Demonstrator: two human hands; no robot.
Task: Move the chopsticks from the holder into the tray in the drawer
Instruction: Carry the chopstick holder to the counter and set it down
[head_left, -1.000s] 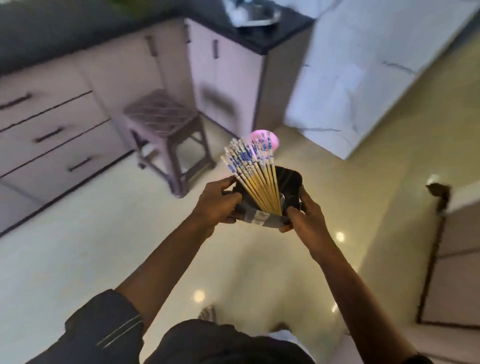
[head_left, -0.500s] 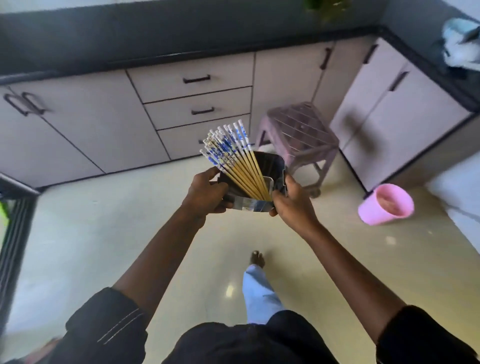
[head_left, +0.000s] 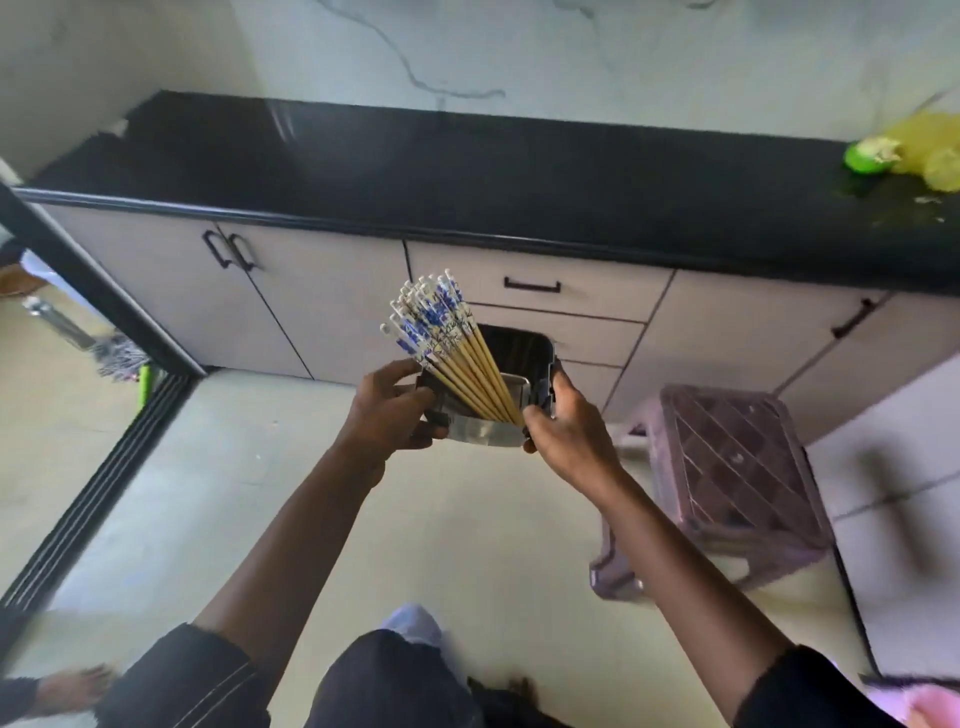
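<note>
Both hands (head_left: 480, 415) grip the black holder (head_left: 488, 395). Its chopsticks (head_left: 452, 348) lean far left. A tilt could spill them, I judge.

chopsticks (head_left: 457, 358) in holder (head_left: 511, 374) | left hand (head_left: 387, 415) on holder's left, right hand (head_left: 569, 431) on its right | drawers (head_left: 545, 312) behind holder | stool (head_left: 727, 483) right of hands

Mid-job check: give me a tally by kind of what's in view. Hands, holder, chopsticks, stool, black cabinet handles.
hands: 2, left hand and right hand, both gripping the holder
holder: 1
chopstick bundle: 1, sticks too bunched to count
stool: 1
black cabinet handles: 4 in view
total: 9
</note>
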